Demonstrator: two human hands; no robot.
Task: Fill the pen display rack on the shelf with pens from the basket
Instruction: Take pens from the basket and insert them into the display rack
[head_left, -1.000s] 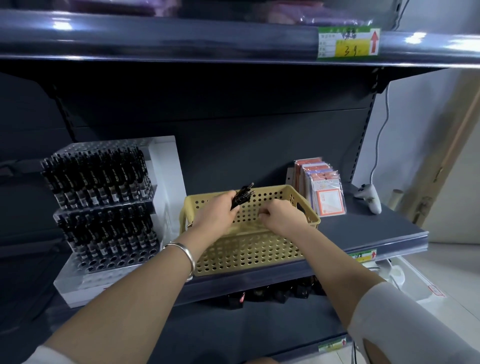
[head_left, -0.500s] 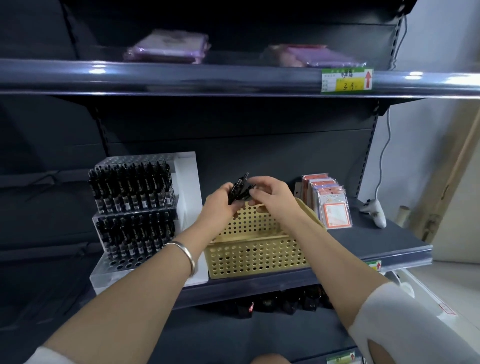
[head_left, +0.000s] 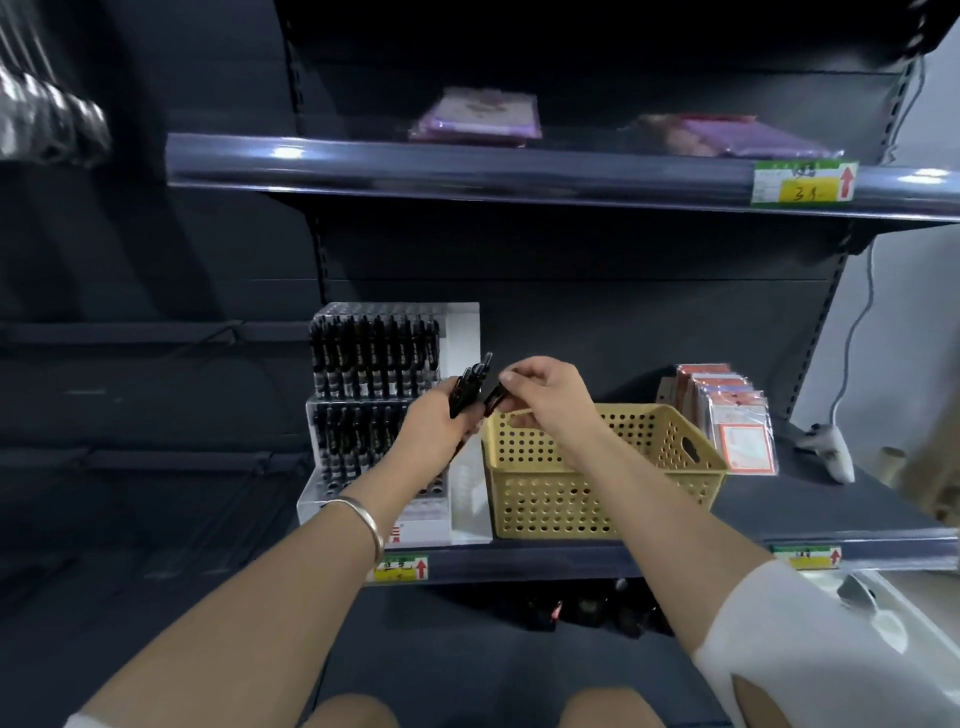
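The left hand gripped a bunch of black pens as stock while the right hand pinched one free, between the yellow perforated plastic basket and the nearly full clear tiered rack at left.

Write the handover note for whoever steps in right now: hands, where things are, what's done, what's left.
Left hand: closed on a bunch of black pens, held up between rack and basket.
Right hand: pinching a single pen beside the bunch.
Pen display rack: on the shelf, left of the yellow basket; both visible tiers are mostly filled with pens.
Left to do: slot the held pens into free holes. Whether the basket still holds pens cannot be seen.
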